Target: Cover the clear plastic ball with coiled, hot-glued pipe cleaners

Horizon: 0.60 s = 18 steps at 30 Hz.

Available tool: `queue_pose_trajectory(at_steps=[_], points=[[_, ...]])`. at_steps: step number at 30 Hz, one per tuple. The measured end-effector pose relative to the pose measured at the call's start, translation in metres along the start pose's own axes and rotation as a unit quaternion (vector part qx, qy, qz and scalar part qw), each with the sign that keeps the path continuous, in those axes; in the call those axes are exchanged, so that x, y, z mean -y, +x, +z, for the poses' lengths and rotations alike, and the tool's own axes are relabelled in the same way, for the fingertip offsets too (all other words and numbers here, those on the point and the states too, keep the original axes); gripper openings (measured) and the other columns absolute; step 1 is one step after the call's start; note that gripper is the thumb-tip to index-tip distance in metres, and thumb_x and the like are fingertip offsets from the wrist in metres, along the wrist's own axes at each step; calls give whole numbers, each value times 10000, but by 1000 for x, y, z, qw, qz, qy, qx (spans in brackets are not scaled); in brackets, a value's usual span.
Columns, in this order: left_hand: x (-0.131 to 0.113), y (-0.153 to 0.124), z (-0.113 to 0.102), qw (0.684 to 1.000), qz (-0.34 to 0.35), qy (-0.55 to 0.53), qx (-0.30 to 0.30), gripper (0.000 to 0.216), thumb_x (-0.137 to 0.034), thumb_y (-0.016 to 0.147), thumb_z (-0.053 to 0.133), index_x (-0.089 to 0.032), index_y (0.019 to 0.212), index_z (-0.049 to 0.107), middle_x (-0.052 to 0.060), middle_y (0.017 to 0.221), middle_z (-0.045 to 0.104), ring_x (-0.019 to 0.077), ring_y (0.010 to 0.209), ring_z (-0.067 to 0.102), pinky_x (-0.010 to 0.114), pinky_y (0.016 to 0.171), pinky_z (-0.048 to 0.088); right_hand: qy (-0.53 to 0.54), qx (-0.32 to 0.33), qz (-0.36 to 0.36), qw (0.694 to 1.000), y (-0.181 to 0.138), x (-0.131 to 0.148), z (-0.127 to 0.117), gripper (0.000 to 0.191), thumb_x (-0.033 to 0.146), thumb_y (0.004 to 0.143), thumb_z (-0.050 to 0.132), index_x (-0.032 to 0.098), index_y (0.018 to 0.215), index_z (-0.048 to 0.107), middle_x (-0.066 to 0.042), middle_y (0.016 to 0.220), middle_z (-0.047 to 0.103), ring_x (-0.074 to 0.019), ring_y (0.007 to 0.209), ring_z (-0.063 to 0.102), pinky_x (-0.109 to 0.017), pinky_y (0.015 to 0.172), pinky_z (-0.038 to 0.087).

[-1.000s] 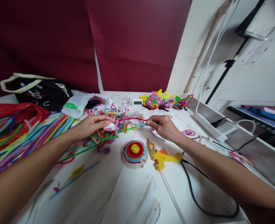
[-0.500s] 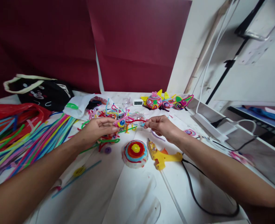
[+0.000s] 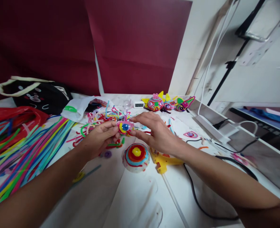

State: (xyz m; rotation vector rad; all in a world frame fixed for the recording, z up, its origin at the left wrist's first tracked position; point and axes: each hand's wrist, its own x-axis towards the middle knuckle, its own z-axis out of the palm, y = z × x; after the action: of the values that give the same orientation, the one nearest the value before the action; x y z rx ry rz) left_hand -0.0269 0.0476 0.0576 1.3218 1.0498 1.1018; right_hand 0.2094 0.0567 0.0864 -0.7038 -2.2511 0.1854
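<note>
My left hand (image 3: 104, 134) pinches a small eye-shaped pipe-cleaner piece (image 3: 125, 127) with a pink outline, a yellow part and a blue centre. Just right of it is my right hand (image 3: 154, 128), fingers stretched and spread, the thumb and fingertips at the piece's right edge; whether they touch it I cannot tell. Below both hands a clear dome (image 3: 136, 157) lies on the table, topped with coiled rings of red, orange and light blue around a yellow middle. A yellow glue gun (image 3: 164, 161) rests beside the dome, partly hidden under my right forearm.
Loose pipe cleaners (image 3: 42, 152) spread across the left, near a red bag (image 3: 35, 115) and a black bag (image 3: 42, 96). Tangled scraps (image 3: 94, 118) lie behind my left hand. Finished colourful figures (image 3: 156, 103) stand at the back beside a small clock (image 3: 138, 104). A black cord (image 3: 194, 190) curves at right.
My right hand has let go its pinch on a red strand, spread its fingers and come left to the eye-shaped piece. The left hand keeps its hold. The view has shifted slightly.
</note>
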Motion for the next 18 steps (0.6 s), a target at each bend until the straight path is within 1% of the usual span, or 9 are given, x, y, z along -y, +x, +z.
queue_pose_trajectory(at_steps=[2, 4, 5, 7, 9, 11, 13, 16, 18], points=[[0, 0, 4, 1000, 0, -6, 15, 292, -450, 756, 824, -237, 852, 649, -23, 660, 578, 142, 597, 531, 295, 579, 502, 68, 9, 27, 997, 6, 0, 5, 186, 250, 943, 723, 155, 1103, 733, -98, 1060, 756, -235, 986, 655, -359, 897, 473], [-1, 1, 8, 1000, 4, -8, 23, 283, -441, 755, 823, -234, 803, 636, -23, 647, 569, 145, 592, 516, 296, 572, 488, 124, 14, 56, 991, 11, -2, 10, 48, 196, 925, 721, 160, 956, 729, -64, 967, 745, -198, 914, 652, -314, 846, 475], [-1, 1, 10, 1000, 6, -10, 25, 286, -444, 763, 815, -230, 777, 626, -22, 642, 562, 145, 591, 510, 294, 568, 480, 150, 17, 73, 986, 13, -4, 11, 30, 182, 919, 715, 159, 898, 715, -48, 921, 731, -183, 877, 643, -297, 816, 470], [0, 0, 13, 1000, 7, -16, 25, 299, -460, 788, 792, -222, 752, 615, -19, 645, 554, 143, 589, 501, 288, 561, 469, 201, 33, 110, 973, 15, -6, 13, 111, 216, 918, 710, 157, 826, 687, -25, 839, 699, -164, 813, 615, -279, 768, 457], [1, -1, 15, 999, 5, -25, 20, 309, -485, 789, 792, -215, 783, 641, -17, 668, 562, 135, 591, 496, 274, 554, 460, 255, 55, 140, 955, 16, -8, 13, 216, 336, 912, 724, 154, 804, 678, -19, 804, 680, -165, 797, 597, -286, 764, 454], [4, -2, 17, 999, 4, -36, 14, 353, -523, 751, 823, -210, 823, 676, -14, 689, 577, 127, 604, 500, 252, 553, 456, 307, 73, 158, 936, 15, -8, 11, 351, 486, 876, 741, 152, 786, 676, -20, 787, 668, -174, 799, 589, -306, 783, 458], [6, -2, 18, 998, 3, -56, 4, 411, -558, 693, 864, -200, 811, 700, -13, 690, 587, 119, 614, 505, 230, 556, 459, 352, 87, 175, 915, 15, -8, 10, 430, 572, 818, 767, 155, 770, 672, -15, 769, 650, -182, 802, 585, -321, 799, 459], [9, -3, 21, 995, -7, -97, -13, 435, -541, 615, 927, -182, 766, 733, -12, 677, 600, 106, 605, 498, 203, 551, 458, 395, 107, 211, 888, 13, -5, 9, 440, 575, 758, 813, 160, 771, 668, -3, 747, 623, -181, 787, 575, -329, 799, 457], [11, -2, 22, 994, -13, -110, -18, 419, -515, 592, 949, -181, 753, 754, -12, 668, 603, 101, 598, 493, 187, 538, 445, 407, 110, 233, 876, 13, -4, 9, 420, 545, 738, 835, 162, 778, 668, 2, 751, 618, -172, 766, 560, -325, 785, 449]])
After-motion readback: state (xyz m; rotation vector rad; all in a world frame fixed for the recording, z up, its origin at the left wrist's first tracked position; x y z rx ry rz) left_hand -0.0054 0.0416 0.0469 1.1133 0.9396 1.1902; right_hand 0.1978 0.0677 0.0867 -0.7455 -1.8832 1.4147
